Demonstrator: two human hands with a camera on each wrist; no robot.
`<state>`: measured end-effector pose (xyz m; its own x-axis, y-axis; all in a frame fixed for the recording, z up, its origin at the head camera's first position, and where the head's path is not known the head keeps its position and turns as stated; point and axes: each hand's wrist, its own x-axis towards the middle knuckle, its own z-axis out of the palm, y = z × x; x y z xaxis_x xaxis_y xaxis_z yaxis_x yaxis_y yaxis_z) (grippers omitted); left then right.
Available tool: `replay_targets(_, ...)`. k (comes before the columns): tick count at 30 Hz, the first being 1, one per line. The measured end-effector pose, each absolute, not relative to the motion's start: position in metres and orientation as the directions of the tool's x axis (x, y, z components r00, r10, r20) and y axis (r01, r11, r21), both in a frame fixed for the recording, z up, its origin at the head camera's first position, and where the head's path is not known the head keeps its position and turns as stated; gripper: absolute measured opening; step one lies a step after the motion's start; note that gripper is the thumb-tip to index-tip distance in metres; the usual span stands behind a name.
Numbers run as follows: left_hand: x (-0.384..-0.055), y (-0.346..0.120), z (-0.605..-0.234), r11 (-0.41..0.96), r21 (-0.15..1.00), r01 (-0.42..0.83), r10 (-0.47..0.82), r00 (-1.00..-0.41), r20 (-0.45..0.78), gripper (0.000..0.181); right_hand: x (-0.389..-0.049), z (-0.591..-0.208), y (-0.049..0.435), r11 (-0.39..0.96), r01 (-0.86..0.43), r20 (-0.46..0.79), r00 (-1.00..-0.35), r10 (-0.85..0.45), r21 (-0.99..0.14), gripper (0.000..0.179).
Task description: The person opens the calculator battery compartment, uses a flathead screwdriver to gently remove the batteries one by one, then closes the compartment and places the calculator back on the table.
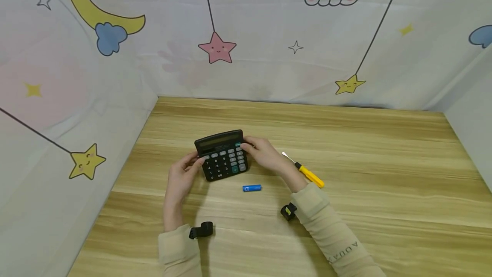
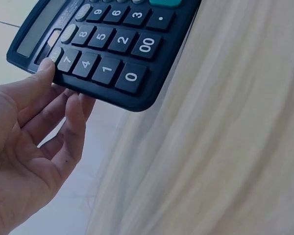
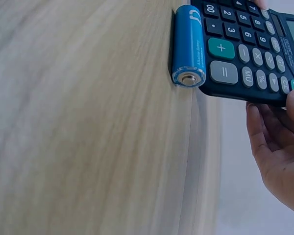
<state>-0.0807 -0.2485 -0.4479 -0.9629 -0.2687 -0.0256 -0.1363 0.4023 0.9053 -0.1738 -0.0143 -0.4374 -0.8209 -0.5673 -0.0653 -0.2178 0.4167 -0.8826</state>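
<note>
A black desk calculator [image 1: 221, 155] with grey and green keys is held between both hands, its display end tilted up and its keys facing the person. My left hand [image 1: 182, 177] grips the left side, thumb on the front near the 7 key, fingers behind, as the left wrist view shows. On the opposite side my right hand [image 1: 265, 154] pinches the upper right edge, its thumb by the green key in the corner and the other fingers behind. Close in front of the calculator, a blue battery [image 1: 251, 188] lies on its side on the table.
A screwdriver [image 1: 307, 172] with a yellow and black handle lies beside the right forearm on the wood-grain table [image 1: 384, 161]. Black wrist straps [image 1: 201, 230] stick out from the sleeves. A printed cloth [image 1: 261, 72] with stars and a moon hangs behind and at the sides.
</note>
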Motion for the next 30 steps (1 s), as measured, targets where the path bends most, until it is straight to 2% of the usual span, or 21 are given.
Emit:
replay_targets(6, -0.083, -0.249, -0.451, 0.343, 0.925, -0.162, -0.277, -0.959, -0.065, 0.039, -0.171, -0.438, -0.017, 0.378, -0.173, -0.074, -0.827, -0.557, -0.91, 0.038)
replay_targets(10, -0.084, -0.248, -0.452, 0.311, 0.935, -0.172, -0.294, -0.953, -0.078, 0.039, -0.171, -0.438, -0.018, 0.393, -0.191, -0.05, -0.848, -0.527, -0.899, 0.039)
replay_targets(20, -0.087, -0.245, -0.452, 0.289, 0.942, -0.17, -0.32, -0.945, -0.072, 0.038, -0.17, -0.44, -0.022, 0.331, -0.172, -0.003, -0.884, -0.467, -0.928, 0.03)
replay_targets(30, -0.086, -0.244, -0.45, 0.31, 0.934, -0.175, -0.318, -0.945, -0.072, 0.038, -0.165, -0.439, -0.026, 0.368, -0.147, -0.048, -0.88, -0.472, -0.918, 0.044)
